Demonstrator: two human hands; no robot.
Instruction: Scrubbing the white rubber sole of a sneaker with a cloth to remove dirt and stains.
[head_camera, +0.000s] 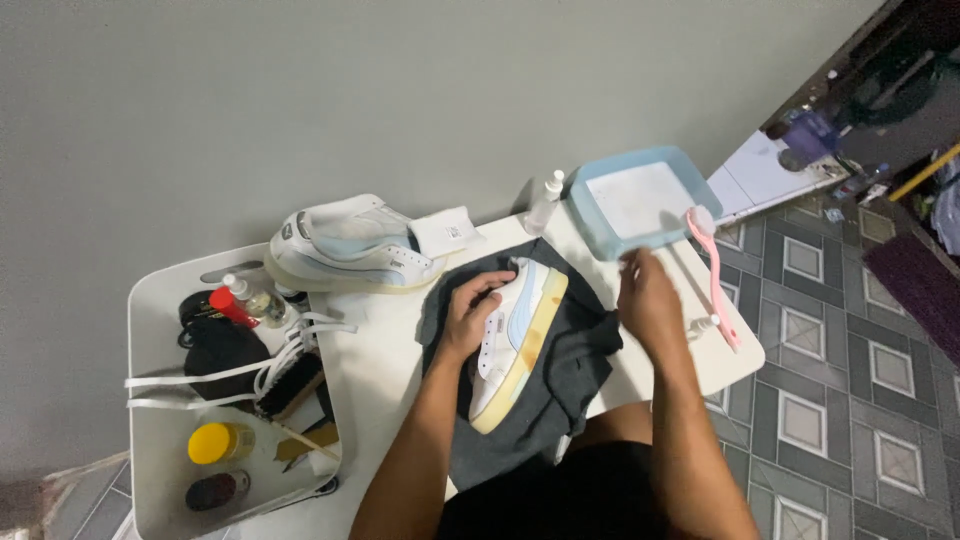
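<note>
While the left hand (468, 318) pinned a white sneaker (515, 335) on a dark cloth (570, 365) mid-tabletop, its yellowed sole showed uncleaned; the right hand (645, 300), fingers loosely curled and empty, hovered beside the blue basin (590, 215); the pink brush (715, 275) lay untouched.
</note>
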